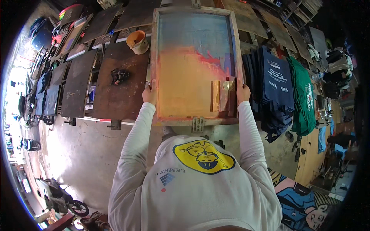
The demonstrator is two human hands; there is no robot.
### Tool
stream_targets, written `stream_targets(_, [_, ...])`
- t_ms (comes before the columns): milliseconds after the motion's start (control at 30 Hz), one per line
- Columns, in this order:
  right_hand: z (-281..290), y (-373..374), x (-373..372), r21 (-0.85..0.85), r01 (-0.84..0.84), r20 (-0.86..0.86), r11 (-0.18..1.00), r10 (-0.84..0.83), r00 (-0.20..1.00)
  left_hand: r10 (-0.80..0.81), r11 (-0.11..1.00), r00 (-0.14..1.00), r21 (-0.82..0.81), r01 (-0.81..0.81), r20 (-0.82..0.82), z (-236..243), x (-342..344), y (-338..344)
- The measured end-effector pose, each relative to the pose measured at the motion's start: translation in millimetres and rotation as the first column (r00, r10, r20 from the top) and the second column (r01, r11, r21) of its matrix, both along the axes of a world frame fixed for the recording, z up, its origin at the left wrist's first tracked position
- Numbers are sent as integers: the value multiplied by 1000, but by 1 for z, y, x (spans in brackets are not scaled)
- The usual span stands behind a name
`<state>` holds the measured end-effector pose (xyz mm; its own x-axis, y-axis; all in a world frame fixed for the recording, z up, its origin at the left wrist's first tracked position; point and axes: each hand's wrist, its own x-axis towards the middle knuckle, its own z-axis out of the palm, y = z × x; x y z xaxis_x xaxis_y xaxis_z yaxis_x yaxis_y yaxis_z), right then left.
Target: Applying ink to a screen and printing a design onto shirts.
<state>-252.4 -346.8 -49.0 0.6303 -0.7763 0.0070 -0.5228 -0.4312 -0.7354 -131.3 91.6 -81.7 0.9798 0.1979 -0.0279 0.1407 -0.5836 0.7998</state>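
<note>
A wooden-framed printing screen [155, 50] is in front of me, held between my two hands. Its mesh [181, 84] is stained orange toward me, blue-grey at the far end, with a ragged red band between. My left hand [149, 93] is closed round the left rail, and my right hand [243, 93] grips the right rail at about the same height. Inside the frame, at the near right corner, lie upright strips that look like squeegees, one yellowish [215, 96] and one brown [227, 94]. A metal fitting [197, 124] sits on the near rail. My fingertips are hidden by the frame.
On the dark board [106, 96] to the left stand an orange-stained bucket [137, 43] and a crumpled black lump [120, 76]. Navy fabric bags [273, 73] and green ones [302, 94] hang in piles at the right. More boards run in rows. A motorbike [61, 198] stands behind left.
</note>
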Motion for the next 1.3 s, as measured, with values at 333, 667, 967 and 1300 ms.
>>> stream_targets(333, [63, -10, -3, 516, -323, 442, 794, 77, 894, 46, 847, 944, -513, 137, 327, 104, -22, 16])
stream_targets(667, [94, 68, -33, 496, -661, 710, 563, 175, 682, 363, 931, 800, -226, -287, 478, 147, -183, 80])
stream_targets(967, [90, 168, -37, 596, -719, 578, 358, 430, 693, 599, 770, 662, -99, -630, 450, 175, -333, 146])
stream_targets(1300, [116, 387, -49, 361, -931, 713, 56, 627, 314, 827, 434, 327, -149, -889, 456, 151, -484, 265])
